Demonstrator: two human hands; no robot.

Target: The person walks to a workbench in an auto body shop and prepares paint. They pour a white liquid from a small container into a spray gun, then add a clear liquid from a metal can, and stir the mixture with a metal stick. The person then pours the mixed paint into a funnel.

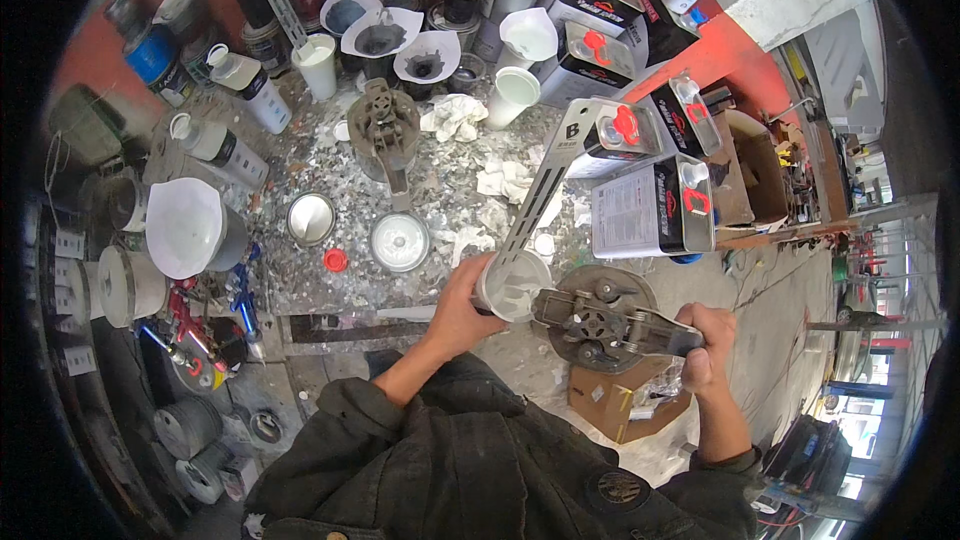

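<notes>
At a paint-spattered workshop surface [312,168], left hand [458,314] clasps a round white cup [492,282], right hand [708,344] a handled grey metal lid [618,312].

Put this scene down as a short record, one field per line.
Left hand: gripping a translucent mixing cup by its side
In the cup: pale contents; a slotted mixing stick leaning up out of it
Right hand: gripping a lever-handled pouring lid
Spout: at the cup's rim; contact unclear
Workbench: paint-spattered; second pouring lid, red cap, crumpled white paper
Bench's right side: rectangular metal cans
</notes>
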